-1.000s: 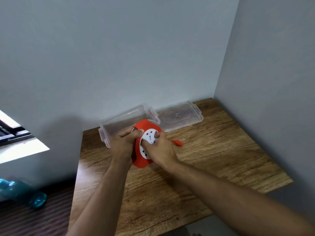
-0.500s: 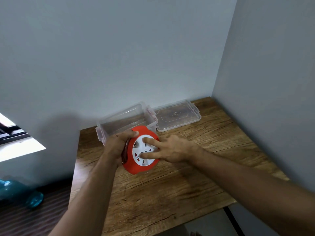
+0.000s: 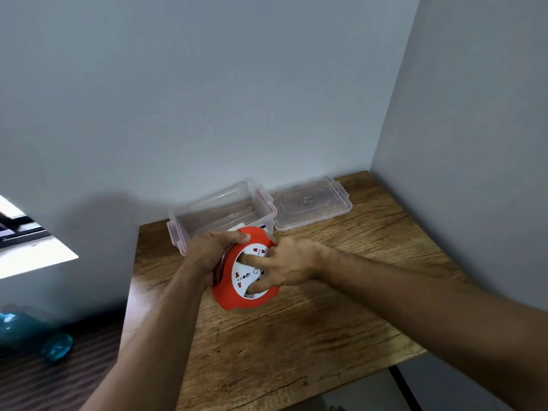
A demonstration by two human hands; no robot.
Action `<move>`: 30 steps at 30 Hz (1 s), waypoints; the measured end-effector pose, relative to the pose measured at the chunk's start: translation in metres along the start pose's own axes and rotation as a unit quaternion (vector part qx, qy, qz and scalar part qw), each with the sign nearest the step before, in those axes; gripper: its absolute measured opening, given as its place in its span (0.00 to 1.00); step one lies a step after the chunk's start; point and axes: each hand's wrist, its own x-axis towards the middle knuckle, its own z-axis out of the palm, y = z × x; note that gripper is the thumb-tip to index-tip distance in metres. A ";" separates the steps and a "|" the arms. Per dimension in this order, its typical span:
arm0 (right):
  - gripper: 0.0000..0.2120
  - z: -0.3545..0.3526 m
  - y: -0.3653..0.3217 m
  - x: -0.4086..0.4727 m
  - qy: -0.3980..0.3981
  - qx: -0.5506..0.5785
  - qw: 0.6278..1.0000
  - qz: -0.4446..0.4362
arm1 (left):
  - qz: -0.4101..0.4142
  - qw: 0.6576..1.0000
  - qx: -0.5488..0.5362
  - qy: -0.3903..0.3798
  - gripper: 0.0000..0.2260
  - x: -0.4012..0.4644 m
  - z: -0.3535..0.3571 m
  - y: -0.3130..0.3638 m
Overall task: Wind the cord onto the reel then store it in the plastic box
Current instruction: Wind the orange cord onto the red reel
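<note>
The reel [image 3: 237, 298], an orange disc with a white socket face, was held on edge above the wooden table [image 3: 296, 336], just in front of the clear plastic box [image 3: 219, 213]. It was gripped along its upper left rim by the left hand [image 3: 207, 253], whose fingers were curled shut round the edge, the thumb laid across the top of the orange rim. A dark band, seemingly the wound cord [image 3: 221, 266], could be seen in the groove between the reel's two flanges, just below that hand; no loose length of cord could be made out. The right hand [image 3: 292, 264] was placed against the white face, its fingers [image 3: 247, 257] spread and pressed onto the sockets rather than closed round anything. The box stood open at the back of the table near the wall, and nothing could be made out inside it. Its clear lid [image 3: 311, 203] lay flat on the table just beside it, to the right. A teal bottle [image 3: 32, 336] lay on the floor at the far left, well apart from the table
</note>
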 end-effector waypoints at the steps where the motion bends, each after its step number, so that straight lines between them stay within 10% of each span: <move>1: 0.33 0.001 0.000 0.001 -0.004 -0.002 1.000 0.008 | 0.004 1.000 -0.004 0.012 0.20 0.000 0.000 0.001; 30: 0.24 -0.020 -0.015 0.004 -0.117 0.274 0.938 0.175 | -0.013 0.964 -0.262 0.053 0.17 -0.004 0.014 -0.066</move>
